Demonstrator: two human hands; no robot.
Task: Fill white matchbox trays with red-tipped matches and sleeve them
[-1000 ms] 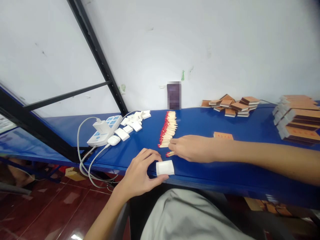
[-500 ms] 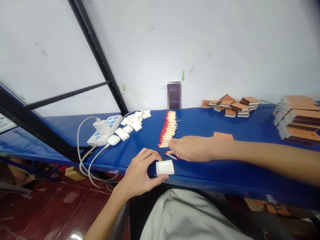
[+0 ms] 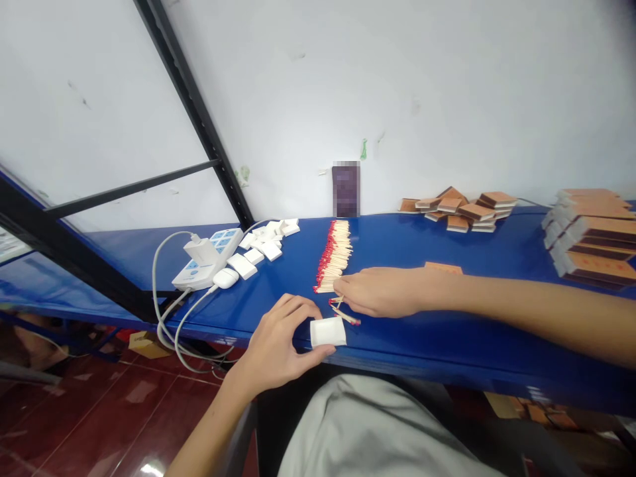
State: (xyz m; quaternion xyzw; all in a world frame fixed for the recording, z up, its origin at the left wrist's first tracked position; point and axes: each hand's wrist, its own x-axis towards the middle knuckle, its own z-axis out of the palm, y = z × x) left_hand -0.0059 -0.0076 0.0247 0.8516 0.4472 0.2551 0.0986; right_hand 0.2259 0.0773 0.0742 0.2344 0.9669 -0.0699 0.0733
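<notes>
My left hand [image 3: 285, 344] curves around a small white matchbox tray [image 3: 328, 332] near the table's front edge, thumb at its near side and fingers at its far left. Nothing shows inside the tray. Just beyond it, my right hand [image 3: 375, 291] bends down with its fingers pressed together on a few loose matches [image 3: 342, 314]; its fingertips are partly hidden. A long row of red-headed matches [image 3: 335, 255] runs from my right fingertips toward the wall. Behind my right wrist lies an orange matchbox piece [image 3: 443, 268], partly covered.
White matchbox trays [image 3: 268, 242] are heaped left of the matches, beside a power strip [image 3: 209, 258] with cables. Brown matchboxes [image 3: 462, 209] lie in a pile at the back right, and wrapped matchbox stacks [image 3: 591, 235] stand at the far right. A black shelf post [image 3: 199, 112] rises at left.
The loose matches under my right hand have shifted and turned, one sliding slightly toward me. My right hand has moved very little. My left hand and the tray stay where they were.
</notes>
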